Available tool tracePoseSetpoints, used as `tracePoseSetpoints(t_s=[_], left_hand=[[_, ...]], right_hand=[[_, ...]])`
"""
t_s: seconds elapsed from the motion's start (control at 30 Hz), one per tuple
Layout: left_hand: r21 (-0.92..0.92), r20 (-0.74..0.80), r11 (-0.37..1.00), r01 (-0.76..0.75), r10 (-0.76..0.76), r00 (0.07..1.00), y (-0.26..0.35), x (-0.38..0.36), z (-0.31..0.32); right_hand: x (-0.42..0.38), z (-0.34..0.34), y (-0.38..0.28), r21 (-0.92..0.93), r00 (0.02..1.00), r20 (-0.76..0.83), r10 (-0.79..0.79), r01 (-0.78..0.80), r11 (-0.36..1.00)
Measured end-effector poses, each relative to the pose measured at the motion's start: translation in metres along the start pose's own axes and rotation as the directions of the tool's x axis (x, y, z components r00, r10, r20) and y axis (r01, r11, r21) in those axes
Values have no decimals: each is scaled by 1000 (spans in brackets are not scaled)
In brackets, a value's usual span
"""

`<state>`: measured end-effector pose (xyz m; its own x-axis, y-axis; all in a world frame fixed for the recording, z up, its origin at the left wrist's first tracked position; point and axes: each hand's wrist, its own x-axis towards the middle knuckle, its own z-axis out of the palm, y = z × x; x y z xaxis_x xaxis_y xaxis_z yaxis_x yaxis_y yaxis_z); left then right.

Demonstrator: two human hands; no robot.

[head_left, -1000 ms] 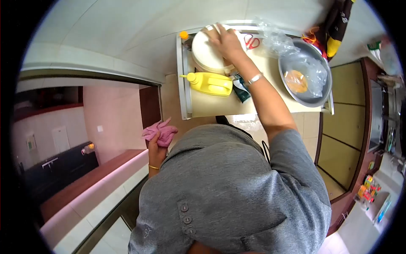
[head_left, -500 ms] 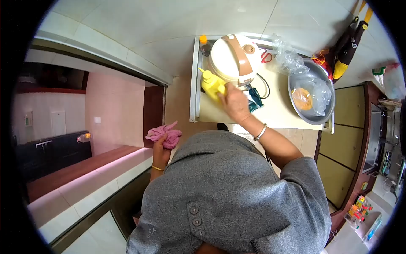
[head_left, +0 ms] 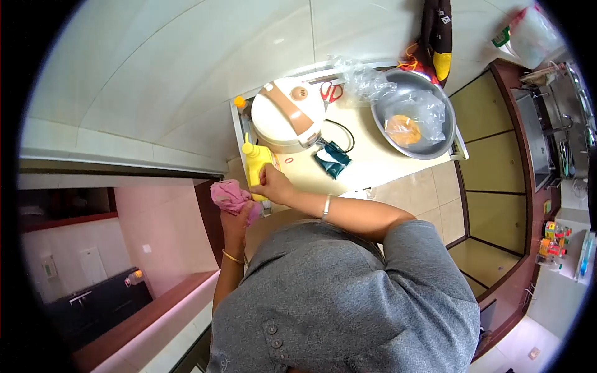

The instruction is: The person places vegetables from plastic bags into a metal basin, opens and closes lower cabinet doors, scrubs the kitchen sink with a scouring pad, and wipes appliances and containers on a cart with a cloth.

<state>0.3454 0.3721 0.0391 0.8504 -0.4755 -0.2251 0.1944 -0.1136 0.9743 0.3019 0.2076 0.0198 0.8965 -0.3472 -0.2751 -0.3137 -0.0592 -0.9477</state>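
My right hand (head_left: 271,184) grips a yellow plastic bottle (head_left: 255,163) at the front left corner of a small cream table (head_left: 373,163). My left hand (head_left: 235,214) holds a crumpled pink cloth (head_left: 227,195) just left of the bottle, beside the table's edge. A white rice cooker (head_left: 288,114) with a tan handle stands behind the bottle. A dark green packet (head_left: 331,158) lies to the right of my right hand.
A steel bowl (head_left: 435,145) with a clear plastic bag and orange food fills the table's right end. Red scissors (head_left: 330,91) lie at the back by the wall. A small orange-capped bottle (head_left: 239,102) stands at the back left. Wooden cabinets (head_left: 494,155) flank the right.
My right hand left the rice cooker lid, took the yellow bottle and drew it to the front left corner. My left hand brought the pink cloth up beside it. The view swung left.
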Motion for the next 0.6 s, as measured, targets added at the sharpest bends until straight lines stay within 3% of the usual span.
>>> tracePoseSetpoints(t_s=[0.07, 0.1, 0.2, 0.23, 0.3, 0.33, 0.37, 0.4, 0.43, 0.47, 0.53, 0.6], left_hand=[[200, 59, 970, -139, 130, 990, -9, 11, 4], [342, -12, 939, -28, 34, 999, 4, 8, 14], [503, 44, 834, -225, 235, 971, 27, 8, 37], [501, 66, 835, -226, 224, 972, 26, 11, 38], [502, 99, 837, -217, 193, 976, 17, 12, 31], [488, 96, 852, -189, 163, 982, 9, 13, 27], [474, 92, 866, -160, 132, 987, 0, 15, 21], [458, 87, 879, -133, 104, 991, -5, 17, 19], [446, 93, 883, -148, 118, 989, -6, 17, 19], [434, 100, 886, -163, 132, 986, -5, 17, 20], [390, 104, 907, -162, 131, 986, -3, 16, 24], [331, 90, 935, -125, 100, 991, 0, 14, 25]], right_hand=[[-1, -17, 26, 98, 979, 152, -133, 119, 988], [-11, -28, 19, 46, 984, 156, -80, 74, 996], [-19, -48, 19, -29, 880, 455, -136, 167, 985], [-22, -64, 4, -234, 826, 547, -137, 309, 922], [-6, -118, -5, -410, 755, 652, 75, 268, 872], [5, -157, -16, -526, 805, 573, 154, 216, 823], [17, -197, -6, -569, 936, 349, -44, 249, 784], [50, -235, 16, -796, 997, 39, 72, -13, 605], [48, -268, 5, -788, 956, -293, -18, -231, 570], [55, -289, 6, -841, 866, -451, -216, -331, 428], [57, -303, -4, -763, 716, -641, -277, -553, 334], [71, -315, 27, -814, 722, -580, -377, -535, 227]])
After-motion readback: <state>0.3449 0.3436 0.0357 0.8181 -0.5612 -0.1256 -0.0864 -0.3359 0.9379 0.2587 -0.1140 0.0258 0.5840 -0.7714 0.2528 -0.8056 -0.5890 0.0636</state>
